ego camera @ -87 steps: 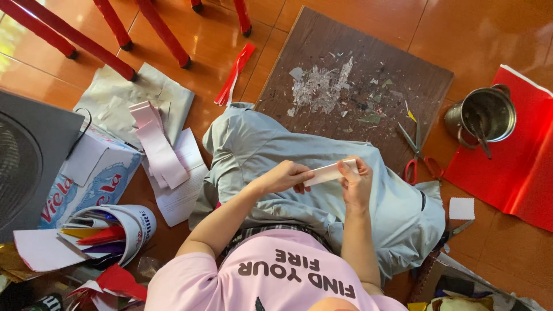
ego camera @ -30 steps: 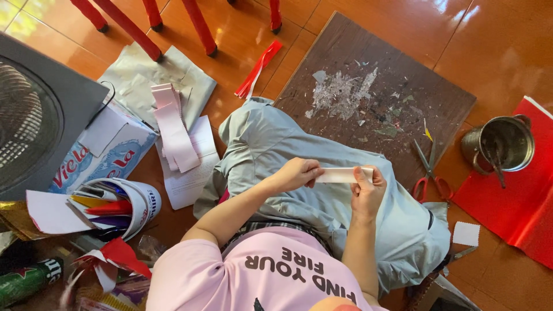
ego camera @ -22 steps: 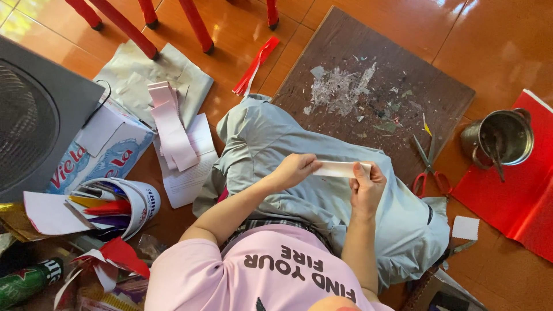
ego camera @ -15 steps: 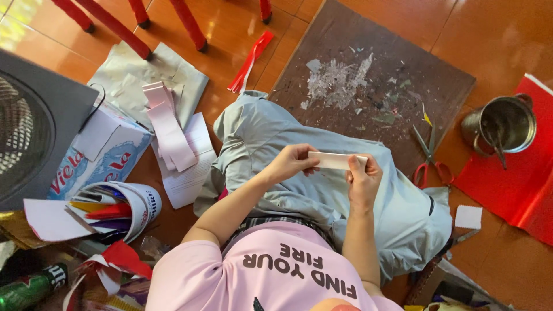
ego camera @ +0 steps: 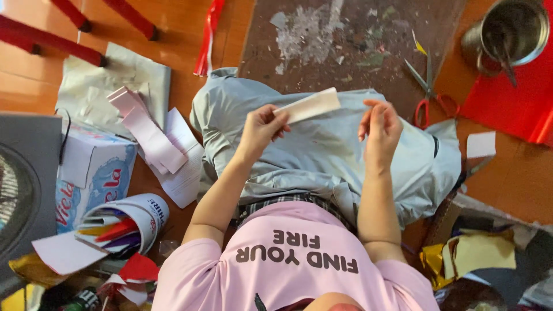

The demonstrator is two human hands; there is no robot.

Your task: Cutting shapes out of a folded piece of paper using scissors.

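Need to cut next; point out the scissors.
The scissors lie on the dark board, beyond the right hand, beside the metal pot.

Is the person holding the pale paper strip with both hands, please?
No, only the left hand pinches the pale paper strip at one end, while the right hand is off it, fingers loosely curled.

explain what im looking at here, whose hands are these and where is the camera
There is no machine. A person sits on the floor, and the one camera, worn on the head, looks straight down at their lap. The left hand pinches one end of a pale paper strip; the right hand is open beside the other end, not touching it. Around them lie red-handled scissors on a dark board, a metal pot on red paper, and a tub of coloured paper rolls.
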